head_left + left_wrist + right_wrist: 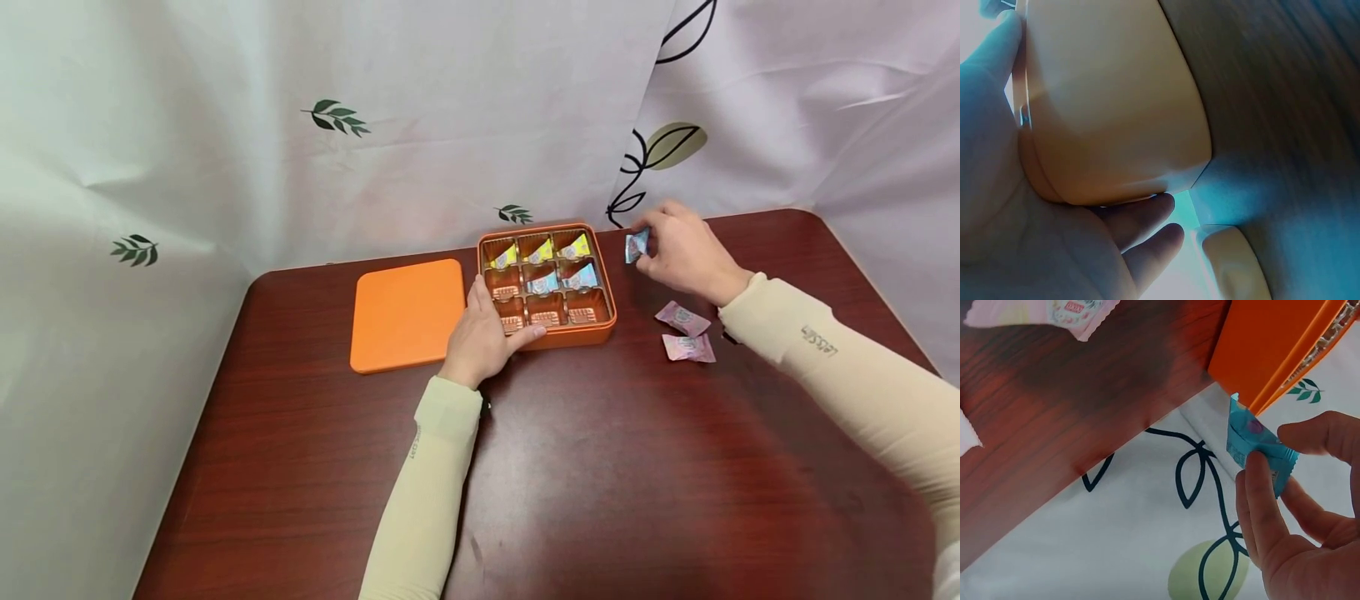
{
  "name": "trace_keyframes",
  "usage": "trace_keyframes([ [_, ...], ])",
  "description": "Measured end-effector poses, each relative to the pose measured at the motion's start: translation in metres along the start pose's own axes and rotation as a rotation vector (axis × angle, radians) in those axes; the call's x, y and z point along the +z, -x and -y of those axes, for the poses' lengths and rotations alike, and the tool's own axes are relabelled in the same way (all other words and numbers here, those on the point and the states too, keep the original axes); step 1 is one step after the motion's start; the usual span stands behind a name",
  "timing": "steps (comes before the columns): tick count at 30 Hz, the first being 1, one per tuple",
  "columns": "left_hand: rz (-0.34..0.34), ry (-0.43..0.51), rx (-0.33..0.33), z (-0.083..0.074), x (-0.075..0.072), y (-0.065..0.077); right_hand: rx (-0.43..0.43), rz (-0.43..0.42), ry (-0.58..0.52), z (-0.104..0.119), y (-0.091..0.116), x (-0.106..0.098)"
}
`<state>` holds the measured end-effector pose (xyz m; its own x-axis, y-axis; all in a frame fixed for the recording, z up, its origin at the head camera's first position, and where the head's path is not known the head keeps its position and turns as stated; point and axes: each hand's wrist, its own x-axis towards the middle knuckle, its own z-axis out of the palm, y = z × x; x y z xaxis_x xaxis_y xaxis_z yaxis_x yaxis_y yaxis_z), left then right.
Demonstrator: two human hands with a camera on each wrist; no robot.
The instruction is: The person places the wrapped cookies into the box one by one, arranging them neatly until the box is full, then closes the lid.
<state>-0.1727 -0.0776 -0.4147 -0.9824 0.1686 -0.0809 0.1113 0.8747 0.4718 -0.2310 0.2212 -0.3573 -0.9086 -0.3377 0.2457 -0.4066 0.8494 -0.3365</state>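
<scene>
An orange box (pixel 573 336) holds a tray of small compartments. Yellow-wrapped candies (pixel 538 251) fill its back row, and two blue-wrapped candies (pixel 580 277) sit in the middle row at centre and right. The middle-left compartment and the front row hold no candy. My left hand (pixel 480 337) rests against the box's front left corner, thumb along the front rim and fingers along the left side. Right of the box, my right hand (pixel 686 250) pinches a blue-wrapped candy (pixel 1257 444) between thumb and fingers, above the table's back edge.
Two pink-wrapped candies (pixel 686 333) lie on the dark red table (pixel 600 467) below my right wrist. The flat orange lid (pixel 408 317) lies left of the box. A white curtain (pixel 450 125) with leaf prints hangs right behind the table.
</scene>
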Motion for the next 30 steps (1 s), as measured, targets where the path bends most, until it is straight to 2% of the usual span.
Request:
trace_keyframes([
  [9,-0.002,0.013,0.001,0.0,0.001,0.0,0.035,-0.083,-0.045,0.004,0.005,0.005],
  [23,0.0,0.01,0.003,0.0,0.0,0.001,0.133,-0.143,-0.18,0.018,0.012,0.008],
  [30,-0.001,0.004,0.007,0.001,0.0,0.001,0.208,-0.142,-0.246,0.029,0.013,0.014],
])
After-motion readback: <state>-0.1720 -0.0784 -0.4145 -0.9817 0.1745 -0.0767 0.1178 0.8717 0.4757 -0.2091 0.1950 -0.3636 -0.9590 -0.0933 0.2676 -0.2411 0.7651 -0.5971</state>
